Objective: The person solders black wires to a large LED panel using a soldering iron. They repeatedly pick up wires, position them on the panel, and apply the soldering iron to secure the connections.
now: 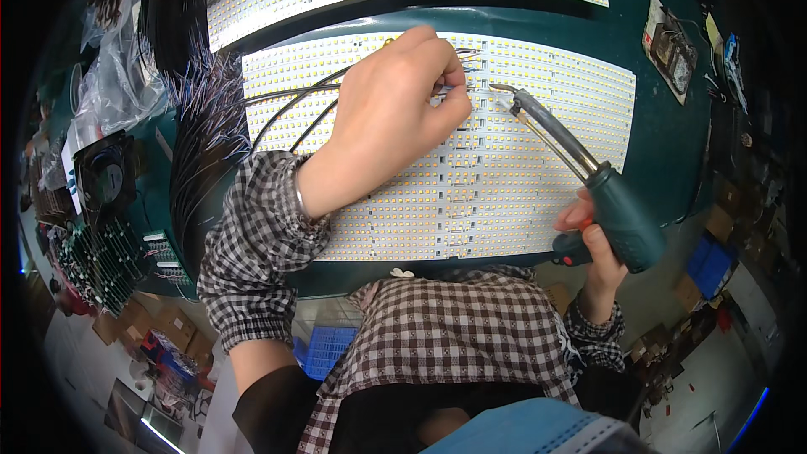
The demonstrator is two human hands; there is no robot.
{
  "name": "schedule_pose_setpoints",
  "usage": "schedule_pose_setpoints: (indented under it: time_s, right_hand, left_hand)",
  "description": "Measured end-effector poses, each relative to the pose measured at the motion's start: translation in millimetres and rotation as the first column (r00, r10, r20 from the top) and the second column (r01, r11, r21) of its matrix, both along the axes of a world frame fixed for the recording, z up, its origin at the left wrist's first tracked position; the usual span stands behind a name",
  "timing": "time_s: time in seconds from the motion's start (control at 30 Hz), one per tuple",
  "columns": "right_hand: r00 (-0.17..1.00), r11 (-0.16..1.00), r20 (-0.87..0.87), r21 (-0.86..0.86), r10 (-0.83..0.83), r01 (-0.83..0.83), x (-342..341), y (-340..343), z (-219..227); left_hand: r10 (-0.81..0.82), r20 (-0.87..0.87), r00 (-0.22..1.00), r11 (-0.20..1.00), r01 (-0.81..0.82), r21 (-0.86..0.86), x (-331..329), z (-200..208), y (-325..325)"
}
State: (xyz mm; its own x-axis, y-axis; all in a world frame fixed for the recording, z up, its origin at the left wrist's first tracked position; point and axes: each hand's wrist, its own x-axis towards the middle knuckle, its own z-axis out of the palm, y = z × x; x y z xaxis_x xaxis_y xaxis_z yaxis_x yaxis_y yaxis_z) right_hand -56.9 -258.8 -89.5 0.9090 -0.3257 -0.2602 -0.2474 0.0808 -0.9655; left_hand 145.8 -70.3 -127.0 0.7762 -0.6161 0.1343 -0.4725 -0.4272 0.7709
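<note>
The left hand [395, 109] pinches thin wires [290, 105] down on the light board [521, 176] — the right hand [593, 235] grips the iron [580, 164], its tip just right of them.

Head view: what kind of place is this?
Probably an electronics assembly bench. LED strip panels cover the green table; the right hand holds a soldering iron; the left hand pinches black wires.

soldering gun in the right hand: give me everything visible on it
The soldering gun has a dark teal pistol-shaped body, plastic by its look, with a red trigger part under the fingers. A long metal barrel runs up-left to a bent tip just above the LED panel. The right hand grips its handle; whether the tip touches the panel is unclear.
</note>
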Motion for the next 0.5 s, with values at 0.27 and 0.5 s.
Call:
schedule_pose_setpoints:
  time_s: [0.27,0.5]
  right_hand:
    - [0.996,0.995,-0.066,-0.077,0.056,-0.061,-0.8,1.4,0.2]
    - [0.997,0.996,-0.077,-0.084,0.032,-0.038,1.8,3.4,3.0]
  left_hand:
    - [-0.004,0.007,1.000,1.000,0.004,0.012,-0.4,1.6,-0.4]
    - [-0.049,0.105,0.993,0.995,0.039,0.091,0.5,5.2,1.1]
